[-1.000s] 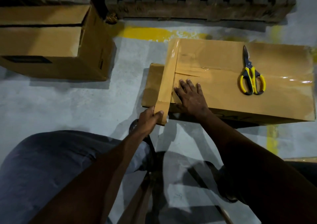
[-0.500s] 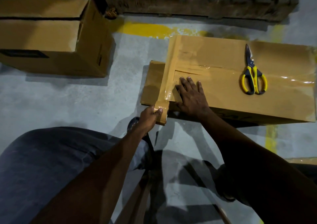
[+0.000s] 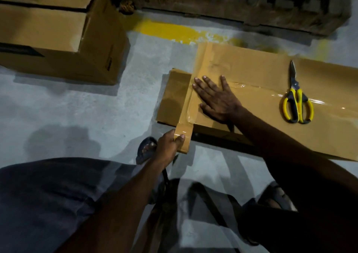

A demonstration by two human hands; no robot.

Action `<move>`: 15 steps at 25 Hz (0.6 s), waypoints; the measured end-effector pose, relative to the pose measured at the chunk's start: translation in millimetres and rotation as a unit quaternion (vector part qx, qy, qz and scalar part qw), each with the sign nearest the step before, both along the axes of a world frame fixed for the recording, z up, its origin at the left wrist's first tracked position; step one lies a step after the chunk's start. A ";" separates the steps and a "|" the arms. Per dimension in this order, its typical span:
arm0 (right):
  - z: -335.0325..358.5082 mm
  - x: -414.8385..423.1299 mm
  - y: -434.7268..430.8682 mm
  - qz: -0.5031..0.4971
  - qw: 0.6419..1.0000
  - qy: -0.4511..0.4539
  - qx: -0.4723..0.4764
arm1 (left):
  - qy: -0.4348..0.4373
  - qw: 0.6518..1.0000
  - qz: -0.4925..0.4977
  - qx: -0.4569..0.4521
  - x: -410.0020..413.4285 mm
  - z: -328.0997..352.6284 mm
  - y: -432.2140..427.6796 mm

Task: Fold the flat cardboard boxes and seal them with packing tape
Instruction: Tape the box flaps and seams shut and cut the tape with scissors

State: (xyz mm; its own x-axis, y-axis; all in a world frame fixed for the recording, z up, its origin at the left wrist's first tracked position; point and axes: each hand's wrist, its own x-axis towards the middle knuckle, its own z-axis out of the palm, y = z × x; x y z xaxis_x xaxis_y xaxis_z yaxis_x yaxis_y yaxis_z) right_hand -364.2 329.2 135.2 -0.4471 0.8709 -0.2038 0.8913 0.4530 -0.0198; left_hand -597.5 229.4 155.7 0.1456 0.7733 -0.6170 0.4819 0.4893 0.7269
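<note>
Left hand: the left hand [image 3: 168, 146] is gripping the tape roll [image 3: 185, 136], fingers curling round its outer face, just off the near left corner of the taped box [image 3: 251, 68].
Right hand: the right hand [image 3: 219, 101] is pressing palm-down on top of the taped box near its left end, fingers straight and spread, holding nothing.
Trouser leg: a grey trouser leg [image 3: 48, 204] is filling the lower left, well to the near side of the taped box.
Sandals: one sandal [image 3: 145, 152] is resting on the floor [image 3: 77, 107] just behind the left hand, close to the box's near left corner. The other sandal [image 3: 277, 196] is sitting in shadow near the box's front side.
Tape strip: a brown tape strip [image 3: 200, 62] is running from the roll up over the near edge and across the box top along its left end. The right fingertips are lying just beside it.
Side panel: a cardboard panel [image 3: 174, 93] is sticking out beyond the box's left end. It is lying lower than the top, partly under the strip.
Seam tape: a glossy band of seam tape [image 3: 271, 90] is running lengthwise along the middle of the box top.
Scissors: yellow-handled scissors [image 3: 296, 101] are lying closed on the box top towards its right end, blades pointing away.
Second box: a second box [image 3: 58, 29] is standing well to the far left of the taped box, its top flaps meeting at a dark slit.
Yellow line: a painted yellow line [image 3: 170, 31] is showing on the floor just beyond the box's far left corner.
Pallet: a dark wooden pallet [image 3: 242, 6] is lying beyond the box's far side.
</note>
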 end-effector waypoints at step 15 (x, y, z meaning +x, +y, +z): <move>22.9 -8.9 93.8 -0.271 0.960 0.036 -0.052 | -0.020 0.998 0.051 0.011 4.2 -12.0 -4.6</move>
State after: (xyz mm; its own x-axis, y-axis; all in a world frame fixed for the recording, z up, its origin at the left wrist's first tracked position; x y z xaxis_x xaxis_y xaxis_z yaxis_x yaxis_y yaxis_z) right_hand -373.1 422.9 158.1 0.0508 0.9562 -0.2883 0.9902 -0.0858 -0.1101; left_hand -593.4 224.8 143.7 0.0902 0.7983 -0.5954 0.4005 0.5183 0.7556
